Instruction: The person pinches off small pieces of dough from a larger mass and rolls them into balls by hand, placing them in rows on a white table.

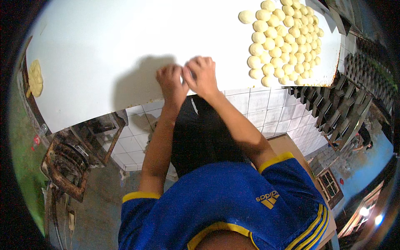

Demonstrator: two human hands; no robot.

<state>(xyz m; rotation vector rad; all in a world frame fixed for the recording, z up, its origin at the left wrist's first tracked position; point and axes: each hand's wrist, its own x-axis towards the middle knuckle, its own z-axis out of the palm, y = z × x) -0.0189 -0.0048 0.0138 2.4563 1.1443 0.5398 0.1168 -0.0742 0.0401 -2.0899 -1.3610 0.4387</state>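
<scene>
Over the near edge of a white table, my left hand and my right hand are close together, with the thumbs and forefingers meeting. The fingers are curled and slightly blurred, and whether anything lies between them cannot be made out. Many round pale dough balls sit side by side at the right end of the table. One dough ball lies a little apart on their left. A flat, irregular piece of dough rests at the table's far left edge.
Below the table on the left stands a rusty, grimy metal frame. White wall tiles show under the table edge. Dark stacked metal pieces are at the right, beyond the dough balls. A plastic bottle lies at the far left.
</scene>
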